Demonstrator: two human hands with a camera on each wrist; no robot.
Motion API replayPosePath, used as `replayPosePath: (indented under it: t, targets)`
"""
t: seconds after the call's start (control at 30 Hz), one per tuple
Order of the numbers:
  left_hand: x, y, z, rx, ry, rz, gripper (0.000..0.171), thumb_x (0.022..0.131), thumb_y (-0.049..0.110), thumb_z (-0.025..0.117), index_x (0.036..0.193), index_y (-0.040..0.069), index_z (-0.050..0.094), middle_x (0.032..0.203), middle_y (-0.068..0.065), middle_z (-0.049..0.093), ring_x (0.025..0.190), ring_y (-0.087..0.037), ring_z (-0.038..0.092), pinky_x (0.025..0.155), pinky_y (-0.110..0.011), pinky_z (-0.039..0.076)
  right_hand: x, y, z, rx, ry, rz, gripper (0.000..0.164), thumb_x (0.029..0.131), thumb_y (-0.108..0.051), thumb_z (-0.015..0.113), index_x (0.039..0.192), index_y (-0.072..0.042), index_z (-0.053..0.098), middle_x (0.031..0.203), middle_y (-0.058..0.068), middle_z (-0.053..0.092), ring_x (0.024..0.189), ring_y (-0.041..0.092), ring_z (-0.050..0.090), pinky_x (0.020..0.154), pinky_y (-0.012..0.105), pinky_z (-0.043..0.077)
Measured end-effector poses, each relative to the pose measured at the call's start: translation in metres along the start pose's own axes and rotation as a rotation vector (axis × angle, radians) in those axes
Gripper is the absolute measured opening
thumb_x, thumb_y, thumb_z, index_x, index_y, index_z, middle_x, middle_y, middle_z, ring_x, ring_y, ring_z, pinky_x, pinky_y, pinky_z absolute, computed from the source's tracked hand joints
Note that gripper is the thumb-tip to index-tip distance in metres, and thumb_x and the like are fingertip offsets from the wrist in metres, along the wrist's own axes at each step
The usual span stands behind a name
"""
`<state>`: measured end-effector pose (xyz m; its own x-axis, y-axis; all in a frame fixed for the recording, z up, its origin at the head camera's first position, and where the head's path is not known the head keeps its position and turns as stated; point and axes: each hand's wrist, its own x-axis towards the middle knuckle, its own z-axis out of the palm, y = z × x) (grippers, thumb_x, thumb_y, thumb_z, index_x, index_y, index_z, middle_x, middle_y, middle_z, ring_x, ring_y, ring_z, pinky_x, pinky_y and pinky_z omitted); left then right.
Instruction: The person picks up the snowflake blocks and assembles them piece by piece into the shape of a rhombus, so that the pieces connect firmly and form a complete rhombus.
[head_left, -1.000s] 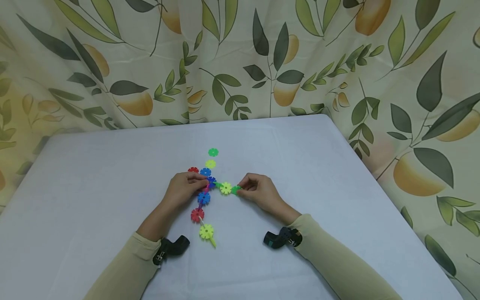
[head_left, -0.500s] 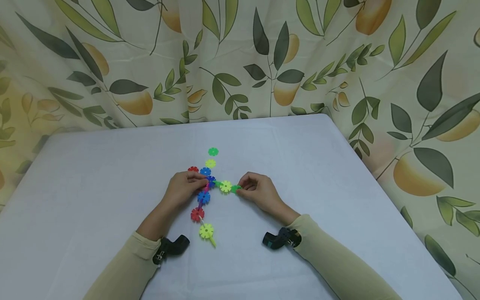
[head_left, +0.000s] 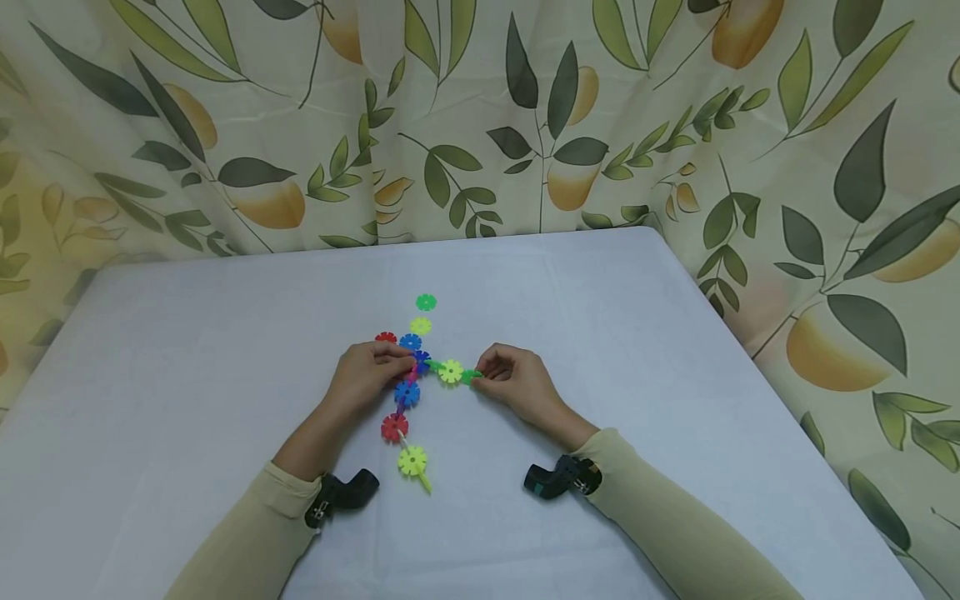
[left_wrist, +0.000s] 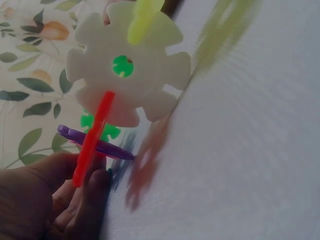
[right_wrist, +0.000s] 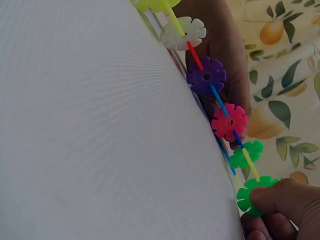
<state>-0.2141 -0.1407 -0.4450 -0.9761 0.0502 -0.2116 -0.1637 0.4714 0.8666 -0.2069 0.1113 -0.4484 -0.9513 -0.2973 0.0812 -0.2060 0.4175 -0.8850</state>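
A chain of notched plastic flower-shaped discs lies across the table, each slotted edge-on into its neighbour. My left hand (head_left: 367, 371) pinches the chain around a pink disc (right_wrist: 230, 121) beside a dark blue disc (head_left: 423, 362); the exact contact is partly hidden. Toward me the chain continues through a purple disc (right_wrist: 206, 76), a red disc (head_left: 394, 427), a white disc (left_wrist: 155, 60) and yellow-green discs (head_left: 412, 461). Rightward it runs by a yellow disc (head_left: 450, 372) to a green end disc (right_wrist: 244, 197), which my right hand (head_left: 521, 383) grips between thumb and fingers.
Beyond the left hand, a red disc (head_left: 386, 337), a blue disc (head_left: 410, 342), a yellow disc (head_left: 421, 326) and a green disc (head_left: 426, 302) lie flat. The white-covered table (head_left: 637, 333) ends at a leaf-patterned curtain (head_left: 465, 125).
The yellow and green discs at the chain's right end have shifted very slightly away from me with the right hand. The left hand keeps its hold in the same place.
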Motion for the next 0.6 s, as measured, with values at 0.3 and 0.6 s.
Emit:
replayPosePath:
  t: [0.3, 0.6]
  targets:
    - [-0.0009, 0.002, 0.0006, 0.024, 0.0, -0.009, 0.028, 0.092, 0.029, 0.07, 0.109, 0.007, 0.074, 0.101, -0.008, 0.075, 0.084, -0.013, 0.069, 0.08, -0.026, 0.056, -0.0002, 0.0001, 0.0015, -0.013, 0.009, -0.008, 0.012, 0.082, -0.007, 0.079, 0.087, -0.01, 0.069, 0.084, 0.003, 0.069, 0.078, 0.015, 0.064, 0.069, 0.024, 0.055]
    - [-0.0014, 0.0025, 0.0016, 0.028, 0.006, -0.004, 0.027, 0.091, 0.028, 0.072, 0.107, 0.007, 0.074, 0.102, -0.01, 0.074, 0.085, -0.014, 0.069, 0.079, -0.025, 0.056, -0.0004, -0.0026, 0.0047, -0.04, 0.034, -0.005, 0.01, 0.081, -0.008, 0.08, 0.082, -0.012, 0.071, 0.078, 0.0, 0.069, 0.071, 0.014, 0.064, 0.066, 0.025, 0.053]
